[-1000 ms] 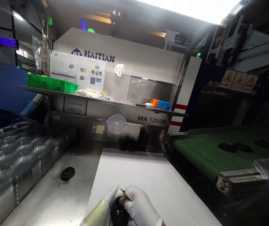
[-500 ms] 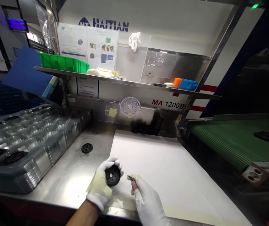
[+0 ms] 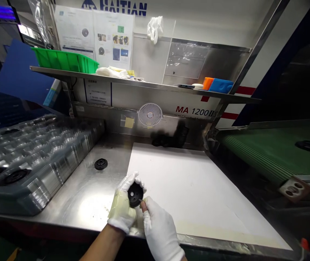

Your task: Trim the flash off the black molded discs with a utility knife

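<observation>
My left hand (image 3: pixel 122 206), in a white glove with a yellowish film over the palm, grips a black round moulded part (image 3: pixel 135 194) with a central hole. My right hand (image 3: pixel 159 228), also gloved, pinches a small trimming blade (image 3: pixel 141 199) between its fingers. The blade's tip touches the black part's face near the hole. Another black round part (image 3: pixel 101 164) lies on the stainless steel table (image 3: pixel 81 206) beyond my hands. My hands hide the lower side of the held part.
A white paper sheet (image 3: pixel 195 185) covers the table to the right. A clear plastic tray stack (image 3: pixel 38 156) holding black parts stands at the left. A green conveyor belt (image 3: pixel 274 152) with a black part runs at the right. A shelf (image 3: pixel 144 84) above carries a green crate (image 3: pixel 65 60).
My right hand has moved in from the lower right, bringing the blade onto the black part. The left hand now holds the part slightly higher. The view has steadied and tilted since the oldest frame.
</observation>
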The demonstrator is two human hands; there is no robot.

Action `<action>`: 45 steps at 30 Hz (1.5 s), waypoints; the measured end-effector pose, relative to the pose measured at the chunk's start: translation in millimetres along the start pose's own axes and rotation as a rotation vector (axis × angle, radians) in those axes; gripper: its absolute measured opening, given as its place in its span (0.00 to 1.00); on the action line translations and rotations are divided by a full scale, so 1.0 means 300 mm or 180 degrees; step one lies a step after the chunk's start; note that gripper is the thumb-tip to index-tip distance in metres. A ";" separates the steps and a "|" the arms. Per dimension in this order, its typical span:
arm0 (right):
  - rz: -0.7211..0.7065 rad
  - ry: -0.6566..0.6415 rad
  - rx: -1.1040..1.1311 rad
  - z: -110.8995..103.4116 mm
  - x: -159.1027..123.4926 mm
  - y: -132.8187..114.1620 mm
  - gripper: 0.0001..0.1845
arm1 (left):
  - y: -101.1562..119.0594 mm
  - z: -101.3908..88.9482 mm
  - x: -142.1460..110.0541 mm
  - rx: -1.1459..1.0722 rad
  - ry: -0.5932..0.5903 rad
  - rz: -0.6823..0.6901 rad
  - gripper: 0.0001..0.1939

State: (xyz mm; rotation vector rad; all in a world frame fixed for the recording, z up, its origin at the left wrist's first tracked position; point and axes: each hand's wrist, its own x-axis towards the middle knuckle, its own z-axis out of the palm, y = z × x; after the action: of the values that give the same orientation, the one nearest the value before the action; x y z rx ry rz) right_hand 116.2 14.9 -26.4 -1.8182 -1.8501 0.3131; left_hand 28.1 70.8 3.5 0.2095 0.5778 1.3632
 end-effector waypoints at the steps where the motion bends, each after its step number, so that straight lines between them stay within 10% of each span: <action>1: 0.0026 0.0000 0.0006 0.009 -0.006 -0.007 0.13 | -0.005 0.002 0.003 -0.0009 0.0033 0.0024 0.04; 6: 0.0012 0.0066 0.0164 0.029 -0.011 -0.021 0.14 | -0.003 -0.003 0.012 -0.0012 -0.0015 0.0175 0.09; 11: -0.0156 0.0139 0.0262 -0.001 0.015 0.015 0.15 | 0.034 -0.029 0.014 0.0194 -0.0422 -0.0715 0.20; 45: 0.0066 0.0228 0.0050 0.032 -0.004 -0.019 0.11 | -0.010 -0.016 0.051 -0.0162 -0.0114 -0.0014 0.09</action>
State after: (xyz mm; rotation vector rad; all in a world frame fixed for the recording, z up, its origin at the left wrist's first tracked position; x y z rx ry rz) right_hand 106.1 15.2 -31.8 -1.8155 -1.7763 0.2657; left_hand 29.8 83.8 -5.9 0.1908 0.5128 1.3657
